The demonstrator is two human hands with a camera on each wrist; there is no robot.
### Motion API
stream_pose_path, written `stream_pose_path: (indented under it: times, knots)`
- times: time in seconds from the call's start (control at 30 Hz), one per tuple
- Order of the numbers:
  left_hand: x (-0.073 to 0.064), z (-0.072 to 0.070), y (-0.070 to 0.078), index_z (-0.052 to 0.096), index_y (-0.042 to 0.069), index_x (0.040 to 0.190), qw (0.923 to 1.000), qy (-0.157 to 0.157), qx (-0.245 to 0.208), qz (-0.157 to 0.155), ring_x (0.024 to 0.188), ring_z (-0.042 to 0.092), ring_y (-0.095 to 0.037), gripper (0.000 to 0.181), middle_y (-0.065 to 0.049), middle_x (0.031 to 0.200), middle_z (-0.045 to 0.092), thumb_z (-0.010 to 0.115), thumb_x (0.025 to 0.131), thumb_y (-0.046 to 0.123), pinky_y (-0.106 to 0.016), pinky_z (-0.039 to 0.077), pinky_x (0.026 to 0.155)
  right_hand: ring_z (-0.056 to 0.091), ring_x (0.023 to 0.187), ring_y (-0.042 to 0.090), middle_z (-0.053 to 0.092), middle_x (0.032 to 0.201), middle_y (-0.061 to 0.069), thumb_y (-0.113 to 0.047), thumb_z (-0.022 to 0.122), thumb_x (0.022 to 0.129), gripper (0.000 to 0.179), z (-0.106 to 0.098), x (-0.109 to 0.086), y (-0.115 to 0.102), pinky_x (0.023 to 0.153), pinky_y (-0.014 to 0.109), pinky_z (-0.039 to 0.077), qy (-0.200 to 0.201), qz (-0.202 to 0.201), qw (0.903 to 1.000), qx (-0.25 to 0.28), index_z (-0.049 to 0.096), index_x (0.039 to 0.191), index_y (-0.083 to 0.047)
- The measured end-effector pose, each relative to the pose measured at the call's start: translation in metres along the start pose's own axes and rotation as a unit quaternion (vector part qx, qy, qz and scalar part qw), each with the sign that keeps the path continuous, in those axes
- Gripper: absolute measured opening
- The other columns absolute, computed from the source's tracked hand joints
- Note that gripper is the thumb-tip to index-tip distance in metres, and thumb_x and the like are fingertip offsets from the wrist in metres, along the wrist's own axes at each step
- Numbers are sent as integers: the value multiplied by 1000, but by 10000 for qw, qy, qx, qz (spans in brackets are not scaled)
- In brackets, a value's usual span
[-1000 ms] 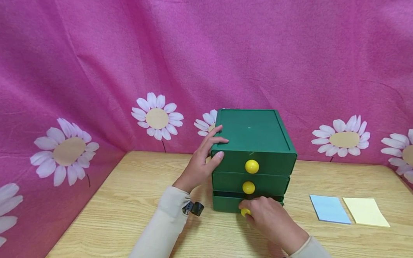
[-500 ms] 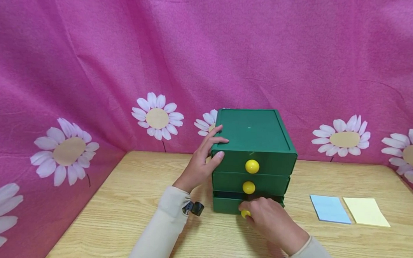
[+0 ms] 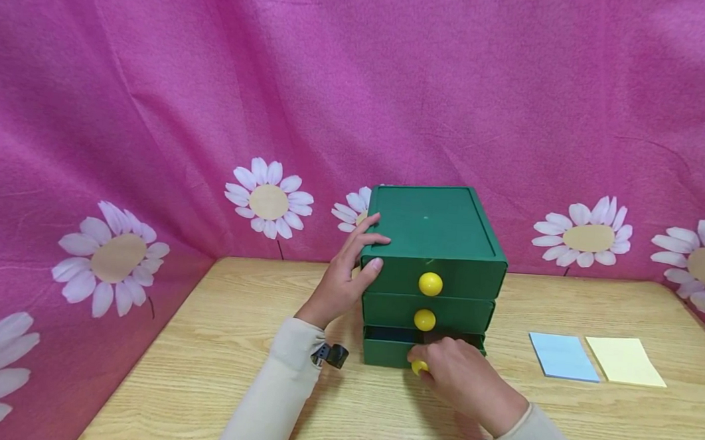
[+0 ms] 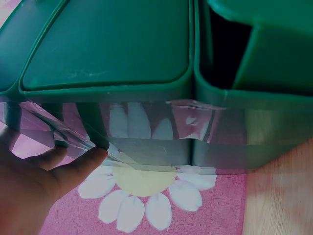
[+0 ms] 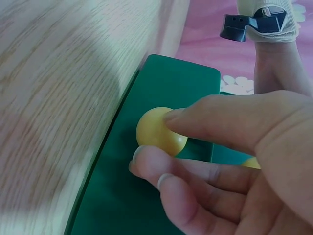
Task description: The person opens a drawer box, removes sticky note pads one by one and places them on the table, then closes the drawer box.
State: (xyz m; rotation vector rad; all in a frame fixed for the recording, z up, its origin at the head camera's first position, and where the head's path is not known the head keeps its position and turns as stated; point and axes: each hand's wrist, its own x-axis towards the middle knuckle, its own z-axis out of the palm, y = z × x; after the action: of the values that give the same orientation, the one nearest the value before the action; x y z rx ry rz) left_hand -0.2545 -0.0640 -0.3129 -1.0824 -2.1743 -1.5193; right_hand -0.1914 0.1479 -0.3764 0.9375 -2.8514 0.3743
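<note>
A green box with three stacked drawers [image 3: 427, 220] stands on the table, each drawer front bearing a round yellow knob. My left hand [image 3: 342, 279] rests on its upper left side, fingers along the top edge and thumb by the front corner. Low at the front, my right hand [image 3: 461, 375] pinches the yellow knob [image 5: 159, 129] of the bottom drawer [image 3: 386, 353] between thumb and fingers. That drawer is pulled out a little, showing a dark gap above its front. The middle knob [image 3: 424, 319] and top knob [image 3: 430, 284] are untouched, their drawers closed.
To the right of the box lie a blue sticky-note pad [image 3: 563, 356] and a pale yellow pad [image 3: 625, 360] on the wooden table [image 3: 213, 372]. A pink cloth [image 3: 311, 98] with white daisies hangs behind and along the sides.
The bottom drawer has slid slightly further out toward me, with my right hand on its knob. My left hand has stayed in place on the box.
</note>
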Motion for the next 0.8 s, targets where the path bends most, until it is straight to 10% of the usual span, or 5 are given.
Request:
stream_pose_path:
  times: [0.8]
  knots:
    - [0,0,1,48,5,132,10000,12,25,-13,145,19,-23,36,-9,159,21,47,96,9,-61,28,107,49,61,3,67,78,-4,-6,79,77,15,-6,-3,-1,57,21,50,-250,-116,9992,291,75,90,-12]
